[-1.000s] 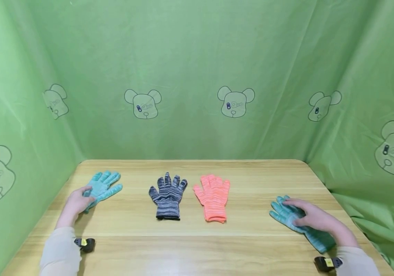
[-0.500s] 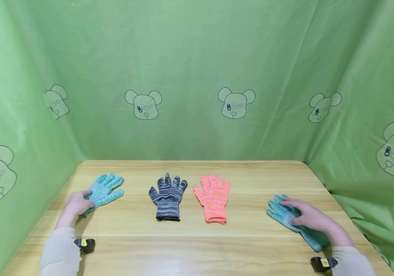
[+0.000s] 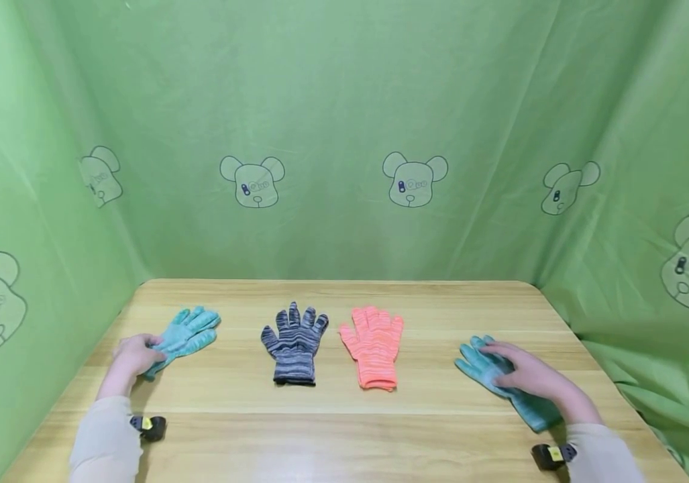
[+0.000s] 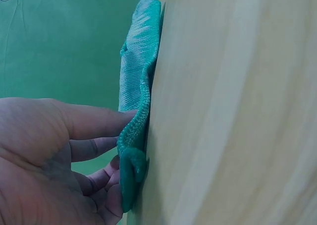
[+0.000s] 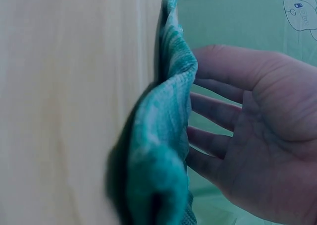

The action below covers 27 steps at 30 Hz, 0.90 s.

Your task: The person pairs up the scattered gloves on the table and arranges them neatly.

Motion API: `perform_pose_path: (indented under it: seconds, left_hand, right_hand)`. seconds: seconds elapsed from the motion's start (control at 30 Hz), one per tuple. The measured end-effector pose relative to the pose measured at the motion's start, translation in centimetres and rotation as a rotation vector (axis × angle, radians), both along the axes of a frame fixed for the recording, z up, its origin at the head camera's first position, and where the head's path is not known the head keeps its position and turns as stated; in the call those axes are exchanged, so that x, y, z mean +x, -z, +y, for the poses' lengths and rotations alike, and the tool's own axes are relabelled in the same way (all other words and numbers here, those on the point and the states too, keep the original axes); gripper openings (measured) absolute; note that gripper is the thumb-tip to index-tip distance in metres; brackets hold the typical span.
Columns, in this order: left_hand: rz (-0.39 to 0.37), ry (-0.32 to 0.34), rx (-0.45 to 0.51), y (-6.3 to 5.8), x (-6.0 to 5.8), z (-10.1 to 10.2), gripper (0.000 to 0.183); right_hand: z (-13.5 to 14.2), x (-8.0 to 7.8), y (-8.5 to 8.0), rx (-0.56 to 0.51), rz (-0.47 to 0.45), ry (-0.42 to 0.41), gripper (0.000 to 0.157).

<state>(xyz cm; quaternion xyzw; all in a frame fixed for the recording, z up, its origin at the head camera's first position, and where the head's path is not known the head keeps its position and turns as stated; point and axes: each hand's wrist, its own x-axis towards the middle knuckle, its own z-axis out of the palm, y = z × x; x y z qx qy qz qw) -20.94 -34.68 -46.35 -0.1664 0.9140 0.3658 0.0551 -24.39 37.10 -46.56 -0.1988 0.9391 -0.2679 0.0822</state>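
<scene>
On the left of the table, a teal knitted glove (image 3: 186,335) lies with its fingers pointing away to the right. My left hand (image 3: 133,355) pinches it near the cuff; the left wrist view shows thumb and fingertips against the fabric (image 4: 141,51). At the right, a second teal glove (image 3: 534,409) slants with its fingers pointing away to the left. My right hand (image 3: 528,371) holds it across the palm between thumb and fingers. In the right wrist view this glove (image 5: 163,116) is bunched and stands slightly off the wood, with a shadow beside it.
A dark grey striped glove (image 3: 294,345) and a coral-pink glove (image 3: 374,349) lie flat side by side in the middle of the wooden table (image 3: 320,436). Green cloth (image 3: 332,80) with printed bear heads hangs behind and on both sides.
The right hand has moved left and slightly away with its teal glove. The left teal glove has shifted a little right, its fingers drawing closer together. The grey and pink gloves have stayed put.
</scene>
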Motion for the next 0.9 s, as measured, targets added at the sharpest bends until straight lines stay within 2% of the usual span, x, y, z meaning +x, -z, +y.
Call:
perform_pose_path:
  seconds: [0.13,0.43,0.9]
  left_hand:
    - [-0.007,-0.007,-0.019,-0.1,0.0,0.0,0.049]
    - [0.016,0.023,-0.06,-0.7,0.2,0.2,0.045]
    - [0.026,0.041,-0.036,-0.9,0.0,0.0,0.043]
  right_hand:
    - [-0.5,-0.2,0.1,0.007,0.012,0.007,0.062]
    - [-1.6,-0.7,-0.1,0.013,0.029,0.011,0.061]
    - [-2.8,-1.3,-0.5,0.074,0.044,0.032,0.062]
